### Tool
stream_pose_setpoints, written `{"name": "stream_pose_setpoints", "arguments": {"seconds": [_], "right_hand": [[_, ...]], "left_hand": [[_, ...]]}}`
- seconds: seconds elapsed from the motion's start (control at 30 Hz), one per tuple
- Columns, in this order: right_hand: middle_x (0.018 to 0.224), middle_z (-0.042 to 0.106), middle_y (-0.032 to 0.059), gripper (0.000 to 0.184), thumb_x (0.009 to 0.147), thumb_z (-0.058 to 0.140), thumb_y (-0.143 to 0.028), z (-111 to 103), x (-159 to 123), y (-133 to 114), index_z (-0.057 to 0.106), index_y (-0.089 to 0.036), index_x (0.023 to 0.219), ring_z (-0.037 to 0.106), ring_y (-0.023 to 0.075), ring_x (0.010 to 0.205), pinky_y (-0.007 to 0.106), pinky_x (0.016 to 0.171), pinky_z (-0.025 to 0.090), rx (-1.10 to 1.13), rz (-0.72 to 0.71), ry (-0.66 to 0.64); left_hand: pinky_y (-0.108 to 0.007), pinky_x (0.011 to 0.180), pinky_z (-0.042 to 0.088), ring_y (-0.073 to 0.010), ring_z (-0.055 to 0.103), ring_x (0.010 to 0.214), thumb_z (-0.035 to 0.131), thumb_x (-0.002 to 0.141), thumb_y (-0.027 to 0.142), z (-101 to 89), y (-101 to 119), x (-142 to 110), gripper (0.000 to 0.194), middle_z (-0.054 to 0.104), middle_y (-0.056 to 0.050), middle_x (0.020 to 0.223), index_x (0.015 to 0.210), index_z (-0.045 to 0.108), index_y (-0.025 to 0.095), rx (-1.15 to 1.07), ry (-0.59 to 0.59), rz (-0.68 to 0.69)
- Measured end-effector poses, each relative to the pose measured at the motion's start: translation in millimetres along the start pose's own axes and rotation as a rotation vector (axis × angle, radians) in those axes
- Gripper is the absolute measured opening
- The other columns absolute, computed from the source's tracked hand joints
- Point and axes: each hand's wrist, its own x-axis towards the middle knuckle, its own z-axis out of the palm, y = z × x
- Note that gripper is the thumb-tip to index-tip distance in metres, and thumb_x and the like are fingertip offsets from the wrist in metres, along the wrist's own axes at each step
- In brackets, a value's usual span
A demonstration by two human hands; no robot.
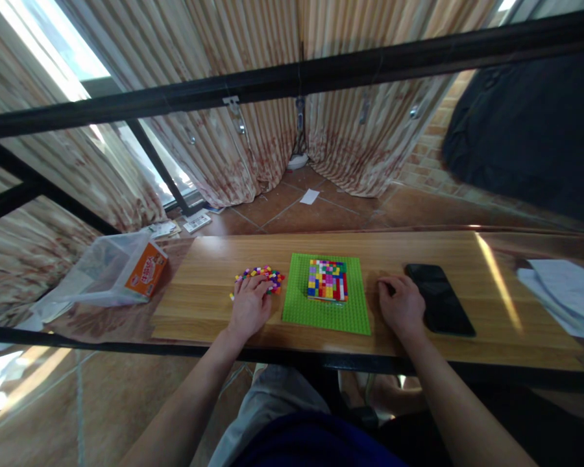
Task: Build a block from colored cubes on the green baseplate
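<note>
My left hand [251,305] reaches over a loose pile of small coloured building bricks [275,279], its fingers stretched out and touching them. Some bricks are hidden under the fingers. To the right of the pile lies a green baseplate [299,308] with studs. On it stands a roughly square block of multicoloured bricks [328,282], with red, yellow, white, purple and blue ones showing. My right hand [400,303] rests on the table right of the baseplate, fingers curled in, with a dark gap at the thumb and nothing visible in it.
A black phone [440,299] lies beside my right hand on the wooden table [194,318]. White papers [562,295] are at the far right. At the left is a clear plastic container [107,266] with an orange label. A dark metal bar [272,81] crosses in front of the curtains.
</note>
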Motion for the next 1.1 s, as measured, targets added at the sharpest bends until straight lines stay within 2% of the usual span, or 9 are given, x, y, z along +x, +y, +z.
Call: {"name": "stream_pose_setpoints", "arguments": {"seconds": [0.17,0.33,0.57,0.9,1.1], "right_hand": [[0.088,0.064,0.0093,0.024,0.084,0.048,-0.029,0.0,0.2,0.5,0.069,-0.018,0.084,0.056,0.0222,0.082,0.033,0.071,0.042,-0.007,0.004,-0.003],[0.087,0.064,0.0088,0.024,0.083,0.048,-0.030,0.0,-0.1,-0.1,0.069,-0.018,0.083,0.056,0.0216,0.080,0.033,0.070,0.042,0.017,-0.002,0.016],[0.086,0.065,0.0081,0.023,0.083,0.049,-0.029,-1.2,0.0,-1.6,0.069,-0.018,0.083,0.058,0.0215,0.079,0.032,0.068,0.042,-0.014,0.008,0.011],[0.086,0.065,0.0084,0.023,0.083,0.049,-0.030,0.8,-0.1,0.8,0.069,-0.019,0.083,0.057,0.0219,0.081,0.032,0.070,0.042,-0.008,-0.007,0.023],[0.086,0.066,0.0082,0.023,0.083,0.050,-0.030,1.4,-0.2,1.4,0.070,-0.019,0.083,0.058,0.0218,0.081,0.032,0.071,0.043,0.000,-0.005,0.038]], "left_hand": [[-0.049,0.100,0.035,-0.0270,0.055,0.110,0.056,0.086,0.026,2.8,10.5,8.0,0.019,0.065,-0.006,0.118,0.101,0.068,0.024,0.014,0.010,0.020],[-0.047,0.099,0.035,-0.0258,0.055,0.108,0.055,0.085,0.021,4.9,11.8,11.8,0.014,0.067,-0.005,0.114,0.093,0.067,0.023,0.023,0.006,0.022],[-0.048,0.102,0.033,-0.0260,0.054,0.110,0.054,0.082,0.014,1.1,4.2,7.2,0.019,0.065,-0.003,0.117,0.092,0.067,0.024,0.029,0.000,0.012],[-0.048,0.104,0.033,-0.0245,0.056,0.106,0.057,0.085,0.024,5.3,14.6,12.8,0.012,0.066,-0.004,0.111,0.088,0.068,0.024,0.016,0.011,0.054],[-0.050,0.105,0.031,-0.0243,0.056,0.105,0.057,0.084,0.019,6.7,15.9,14.9,0.013,0.066,-0.003,0.113,0.086,0.069,0.024,0.033,0.001,0.082]]}}
